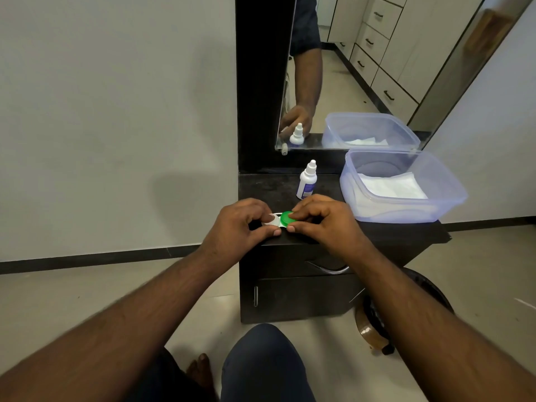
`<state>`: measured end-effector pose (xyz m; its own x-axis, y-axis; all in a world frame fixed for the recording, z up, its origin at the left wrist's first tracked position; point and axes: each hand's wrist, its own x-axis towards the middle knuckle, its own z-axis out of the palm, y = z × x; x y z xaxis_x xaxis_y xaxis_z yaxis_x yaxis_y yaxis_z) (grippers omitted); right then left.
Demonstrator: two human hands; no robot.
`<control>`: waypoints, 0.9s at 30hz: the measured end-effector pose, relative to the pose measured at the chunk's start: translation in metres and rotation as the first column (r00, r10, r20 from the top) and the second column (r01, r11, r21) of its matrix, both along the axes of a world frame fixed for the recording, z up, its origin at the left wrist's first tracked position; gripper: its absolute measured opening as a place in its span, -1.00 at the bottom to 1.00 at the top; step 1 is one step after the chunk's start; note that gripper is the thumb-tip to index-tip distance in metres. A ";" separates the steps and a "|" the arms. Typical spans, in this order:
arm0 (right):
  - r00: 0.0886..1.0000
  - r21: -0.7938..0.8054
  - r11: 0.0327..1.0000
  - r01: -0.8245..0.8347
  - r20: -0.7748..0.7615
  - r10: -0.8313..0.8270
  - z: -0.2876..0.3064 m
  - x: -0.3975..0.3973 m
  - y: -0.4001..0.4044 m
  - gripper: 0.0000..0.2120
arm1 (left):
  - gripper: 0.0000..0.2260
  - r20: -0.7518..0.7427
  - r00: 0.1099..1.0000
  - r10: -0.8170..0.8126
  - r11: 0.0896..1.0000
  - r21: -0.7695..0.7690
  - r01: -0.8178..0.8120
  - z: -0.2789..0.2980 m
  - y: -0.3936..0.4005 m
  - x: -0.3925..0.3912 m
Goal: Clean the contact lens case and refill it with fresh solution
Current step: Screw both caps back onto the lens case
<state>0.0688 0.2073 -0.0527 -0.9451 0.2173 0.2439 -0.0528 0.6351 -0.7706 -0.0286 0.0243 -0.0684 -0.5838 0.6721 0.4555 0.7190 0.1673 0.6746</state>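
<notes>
A contact lens case (278, 220) lies at the front left of the dark cabinet top (269, 187); it has a white cap on its left well and a green cap (287, 218) on its right. My left hand (240, 224) holds the white-capped side between fingers and thumb. My right hand (322, 220) pinches the green cap, thumb in front and fingers over its top. A small white solution bottle (307, 180) with a blue label stands upright just behind my hands, its cap on.
A clear plastic tub (406, 210) holding folded white tissues sits on the right of the cabinet top. A mirror (362, 68) rises behind it. Below are a drawer handle (330, 269) and a round stool (374, 329) on the floor. My knee (261, 364) is near the cabinet front.
</notes>
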 end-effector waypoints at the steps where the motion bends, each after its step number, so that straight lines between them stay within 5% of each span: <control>1: 1.000 0.018 1.000 -0.006 -0.007 0.006 -0.001 0.000 0.001 -0.83 | -0.85 -0.001 1.000 0.002 1.000 0.001 -0.002 0.000 0.000 0.000; 11: 0.984 0.007 0.991 -0.131 0.124 0.129 0.007 0.000 0.010 -0.79 | -0.85 0.014 1.000 0.016 1.000 -0.017 -0.016 0.000 -0.001 0.000; 18: 0.997 0.115 0.993 -0.015 -0.075 0.024 -0.007 -0.002 -0.004 -0.84 | -0.86 0.021 1.000 0.012 1.000 -0.011 -0.011 0.001 -0.001 0.002; 27: 0.994 -0.065 0.994 -0.087 0.054 0.091 -0.001 -0.002 0.009 -0.73 | -0.86 0.019 1.000 0.008 1.000 0.009 -0.008 0.000 0.000 0.000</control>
